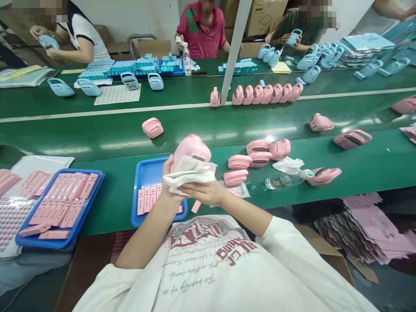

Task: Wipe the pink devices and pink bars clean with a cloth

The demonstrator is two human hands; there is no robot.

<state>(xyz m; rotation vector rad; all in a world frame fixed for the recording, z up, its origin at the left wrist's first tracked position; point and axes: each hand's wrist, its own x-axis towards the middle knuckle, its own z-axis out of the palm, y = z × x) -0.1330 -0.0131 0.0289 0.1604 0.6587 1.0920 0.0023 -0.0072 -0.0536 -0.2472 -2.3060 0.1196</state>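
My left hand (168, 187) grips a pink rounded plastic device (192, 148) above the near edge of the table; part of the hand is under a cloth. A folded white cloth (190, 171) is pressed against the device by my right hand (204, 192), whose fingers are closed on it. Below my hands, a blue tray (138, 173) holds several small pink rectangular parts (147, 199). Right of my hands stands a group of pink devices with handles (239, 162), near a clear plastic bag (242, 190).
A fuller blue tray (100, 175) of pink parts lies left. To the right are a crumpled tissue (288, 165), a clear bottle (282, 180) and more pink devices (352, 138). Beyond the conveyor belt (107, 132), a metal post (234, 52) rises and people handle blue devices (156, 81).
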